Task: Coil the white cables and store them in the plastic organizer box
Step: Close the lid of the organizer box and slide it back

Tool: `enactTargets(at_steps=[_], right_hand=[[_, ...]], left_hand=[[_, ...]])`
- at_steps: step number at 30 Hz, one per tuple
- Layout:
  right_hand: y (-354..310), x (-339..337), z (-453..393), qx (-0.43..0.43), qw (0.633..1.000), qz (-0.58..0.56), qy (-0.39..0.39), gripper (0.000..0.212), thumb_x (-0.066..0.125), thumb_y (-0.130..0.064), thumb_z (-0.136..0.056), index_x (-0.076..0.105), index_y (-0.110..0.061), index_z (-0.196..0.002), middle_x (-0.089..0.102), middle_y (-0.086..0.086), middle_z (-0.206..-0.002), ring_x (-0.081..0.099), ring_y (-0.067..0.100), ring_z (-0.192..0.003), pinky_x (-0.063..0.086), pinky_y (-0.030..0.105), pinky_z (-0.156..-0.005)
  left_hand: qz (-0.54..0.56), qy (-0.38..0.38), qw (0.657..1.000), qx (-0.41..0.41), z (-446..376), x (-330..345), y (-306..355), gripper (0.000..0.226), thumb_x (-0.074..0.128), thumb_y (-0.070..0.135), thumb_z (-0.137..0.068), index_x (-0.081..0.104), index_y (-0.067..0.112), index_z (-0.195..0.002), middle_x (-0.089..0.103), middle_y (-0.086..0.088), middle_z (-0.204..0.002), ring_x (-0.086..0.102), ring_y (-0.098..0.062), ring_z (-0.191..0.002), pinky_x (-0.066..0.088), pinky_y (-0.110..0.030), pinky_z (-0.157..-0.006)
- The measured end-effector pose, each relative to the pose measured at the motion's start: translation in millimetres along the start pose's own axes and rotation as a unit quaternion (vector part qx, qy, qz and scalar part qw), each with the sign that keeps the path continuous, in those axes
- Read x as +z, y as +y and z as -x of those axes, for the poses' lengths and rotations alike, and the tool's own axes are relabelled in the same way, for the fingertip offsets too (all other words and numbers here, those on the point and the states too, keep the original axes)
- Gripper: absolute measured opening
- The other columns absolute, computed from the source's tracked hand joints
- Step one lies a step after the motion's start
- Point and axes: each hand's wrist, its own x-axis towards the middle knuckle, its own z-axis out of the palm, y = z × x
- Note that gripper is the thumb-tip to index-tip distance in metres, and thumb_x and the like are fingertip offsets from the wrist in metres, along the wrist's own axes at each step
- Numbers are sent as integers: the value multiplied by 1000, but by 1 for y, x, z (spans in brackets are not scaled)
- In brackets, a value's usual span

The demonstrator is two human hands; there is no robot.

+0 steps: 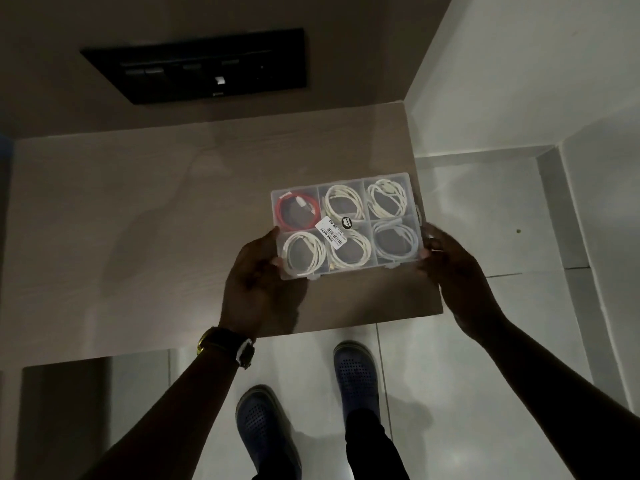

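Note:
The clear plastic organizer box [414,188] has its lid closed and a price label on top. It has six compartments. Several hold coiled white cables [344,202], one at the back left holds a red cable [298,209], and the front right one holds a pale bluish cable [396,241]. My left hand [258,275] grips the box's front left corner. At its right edge, my right hand [453,268] holds the side with the latches. The box sits at or just above the wooden table [138,209], near its right front corner.
A black wall panel [207,65] with switches and a socket hangs on the wall behind the table. White tiled floor [485,209] lies to the right and below, with my two shoes [355,374] close to the table's front edge. The light is dim.

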Motion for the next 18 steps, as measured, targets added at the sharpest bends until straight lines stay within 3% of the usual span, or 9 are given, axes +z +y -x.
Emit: enactTargets(at_steps=[2,5,8,11,14,18], right_hand=[[-10,3,-10,21,999,-44,22,31,58,-24,-97,61,-28,-128,68,1,-121,66,21,-109,58,37,-88],[-28,12,-39,40,994,-84,57,29,61,-8,-95,68,-13,-122,72,9,-116,67,23,-101,56,38,-88],[-51,19,-75,84,980,-171,55,24,61,3,-91,75,-12,-105,76,5,-99,68,20,-91,55,33,-83],[-70,25,-103,96,967,-230,44,30,60,10,-87,77,-16,-87,76,-2,-79,68,14,-78,56,23,-71],[-80,32,-125,114,964,-233,61,26,59,10,-88,71,-2,-107,70,3,-86,67,13,-79,56,22,-70],[-87,38,-139,127,963,-226,73,22,61,10,-87,72,-9,-92,69,4,-86,68,16,-79,57,23,-66]], left_hand=[[99,67,988,-99,-13,-4,7,37,50,-2,-89,55,1,-126,58,-28,-124,56,-46,-115,43,-63,-100],[81,152,971,-166,-49,-8,12,31,63,3,-80,72,20,-105,68,-19,-114,63,-39,-109,48,-60,-97],[104,169,964,-179,-86,-12,20,21,68,15,-75,78,31,-84,70,-15,-110,65,-36,-108,49,-56,-97],[116,181,954,-208,-118,-16,23,21,69,8,-79,78,23,-89,73,-13,-105,68,-32,-104,56,-45,-91],[132,205,944,-222,-146,-16,26,30,64,-7,-79,72,6,-106,71,-17,-109,67,-33,-103,56,-41,-89],[116,226,947,-197,-163,-15,34,33,59,-13,-83,62,-11,-115,65,-24,-113,65,-31,-98,51,-39,-97]])
